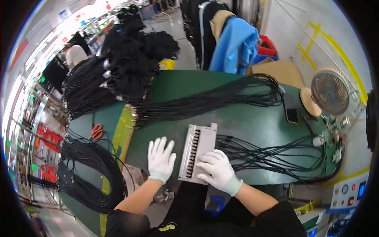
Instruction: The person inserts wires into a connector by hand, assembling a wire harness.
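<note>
A silver metal fixture [205,146] lies near the table's front edge, with a row of small metal cable ends in a slot along its left side. From its right side several black cables [268,155] fan out across the table. My right hand [218,170], in a white glove, rests on the fixture's plate; its fingers are bent but apart, and I make out nothing held in them. Left of the fixture, my gloved left hand [161,158] is spread over the table with nothing in it.
Behind the fixture runs a long bundle of black cables [205,98]. More cable coils [94,170] and orange-handled scissors [97,131] lie to the left, below a big cable heap [126,59]. A phone [290,108] and small fan [330,91] stand at right.
</note>
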Motion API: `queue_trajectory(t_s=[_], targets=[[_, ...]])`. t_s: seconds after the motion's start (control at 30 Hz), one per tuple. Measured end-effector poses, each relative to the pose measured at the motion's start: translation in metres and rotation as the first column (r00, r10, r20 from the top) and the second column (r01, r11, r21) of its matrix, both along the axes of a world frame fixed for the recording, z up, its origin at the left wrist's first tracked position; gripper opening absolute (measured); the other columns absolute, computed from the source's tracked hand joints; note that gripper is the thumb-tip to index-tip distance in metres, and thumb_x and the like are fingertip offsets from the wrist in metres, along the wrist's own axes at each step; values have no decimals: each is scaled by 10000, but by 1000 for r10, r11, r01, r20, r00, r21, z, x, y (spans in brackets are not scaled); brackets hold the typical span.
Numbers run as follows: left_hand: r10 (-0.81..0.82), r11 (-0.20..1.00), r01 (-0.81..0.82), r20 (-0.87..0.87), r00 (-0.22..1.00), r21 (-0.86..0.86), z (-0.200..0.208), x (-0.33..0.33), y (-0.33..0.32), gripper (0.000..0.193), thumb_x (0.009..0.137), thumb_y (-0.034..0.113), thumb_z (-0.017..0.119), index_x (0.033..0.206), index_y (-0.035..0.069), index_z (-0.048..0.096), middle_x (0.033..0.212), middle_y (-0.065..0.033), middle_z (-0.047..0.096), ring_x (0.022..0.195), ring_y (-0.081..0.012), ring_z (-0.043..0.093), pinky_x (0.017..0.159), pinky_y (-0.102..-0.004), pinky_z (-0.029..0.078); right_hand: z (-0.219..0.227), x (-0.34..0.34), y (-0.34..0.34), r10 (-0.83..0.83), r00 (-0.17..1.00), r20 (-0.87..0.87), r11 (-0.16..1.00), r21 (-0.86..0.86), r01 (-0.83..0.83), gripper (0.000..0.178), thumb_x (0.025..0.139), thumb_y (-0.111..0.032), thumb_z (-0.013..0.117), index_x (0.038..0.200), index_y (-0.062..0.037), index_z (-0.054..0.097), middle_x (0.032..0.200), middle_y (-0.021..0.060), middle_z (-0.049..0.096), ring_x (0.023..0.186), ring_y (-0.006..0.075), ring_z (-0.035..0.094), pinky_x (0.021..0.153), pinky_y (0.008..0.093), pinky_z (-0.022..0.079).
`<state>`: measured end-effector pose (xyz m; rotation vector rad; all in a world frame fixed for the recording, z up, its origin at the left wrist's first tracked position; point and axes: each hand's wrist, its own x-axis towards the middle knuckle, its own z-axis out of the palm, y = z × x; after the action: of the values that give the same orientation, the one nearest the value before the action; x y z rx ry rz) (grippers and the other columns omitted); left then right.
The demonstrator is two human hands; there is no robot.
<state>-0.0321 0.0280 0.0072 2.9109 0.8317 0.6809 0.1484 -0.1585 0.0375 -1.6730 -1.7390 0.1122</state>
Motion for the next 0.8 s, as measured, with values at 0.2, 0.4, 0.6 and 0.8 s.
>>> queue_trajectory(t_s=[0.2, 0.4, 0.6, 0.8], targets=[[29, 999, -30, 38, 999, 11, -4, -13, -6, 437, 879, 299, 599, 1284, 136, 620, 1373, -165, 526, 1305, -352, 445, 1162, -505, 254, 7, -21, 15, -128, 991, 22, 989, 74, 126, 214, 748, -262, 756, 886, -109, 699, 911, 24, 656, 935, 245, 598, 914, 424, 427], [10, 998, -13, 49, 999, 64, -4, -10, -2, 412, 886, 273, 592, 1261, 107, 619, 1328, -162, 545, 1269, -341, 462, 1134, -492, 284, 11, -34, 3, -151, 988, 27, 980, 132, 146, 302, 806, -267, 709, 1041, -78, 690, 995, 92, 673, 976, 311, 594, 925, 435, 433], [-36, 993, 43, -68, 997, 108, -38, 0, 39, 459, 881, 290, 573, 1307, 119, 590, 1397, -151, 517, 1293, -331, 451, 1142, -479, 275, 184, -61, -75, 440, 834, -332, 835, 492, -245, 284, 856, -105, 669, 1134, -49, 671, 1015, 122, 676, 941, 322, 630, 841, 401, 488], [-105, 987, 112, -65, 992, 118, -22, -1, 30, 419, 979, 258, 492, 1320, 32, 580, 1384, -226, 515, 1231, -392, 488, 1043, -466, 370, 207, -102, -149, 275, 959, -74, 704, 695, -149, 108, 894, -148, 624, 947, -58, 648, 775, 83, 566, 749, 290, 577, 649, 401, 444]])
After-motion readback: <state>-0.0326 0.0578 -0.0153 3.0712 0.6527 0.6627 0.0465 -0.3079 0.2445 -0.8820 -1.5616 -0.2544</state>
